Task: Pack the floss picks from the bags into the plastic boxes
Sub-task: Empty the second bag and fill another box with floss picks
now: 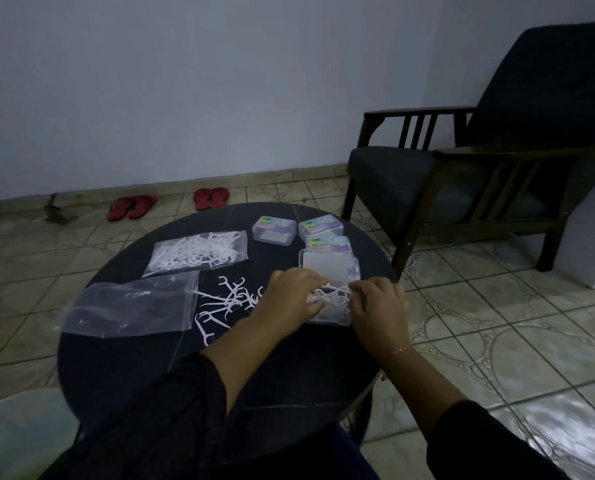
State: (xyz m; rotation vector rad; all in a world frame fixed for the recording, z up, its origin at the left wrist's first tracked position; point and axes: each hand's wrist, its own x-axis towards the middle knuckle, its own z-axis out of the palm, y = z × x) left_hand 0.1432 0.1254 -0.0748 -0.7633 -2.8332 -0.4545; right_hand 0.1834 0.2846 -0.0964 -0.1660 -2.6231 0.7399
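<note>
Floss picks [334, 296] lie bunched in the open plastic box [329, 311] near the table's [254, 375] right edge, where both hands meet. Her left hand [294, 296] curls its fingers round the bunch; the right hand [381, 306] pinches at the same picks from the other side. The box's lid [325, 268] stands open behind. Left of the box, loose picks [227, 303] scatter, then an emptied bag [130, 306]; a full bag [195, 252] lies beyond. Three closed boxes [273, 229] sit behind the lid.
</note>
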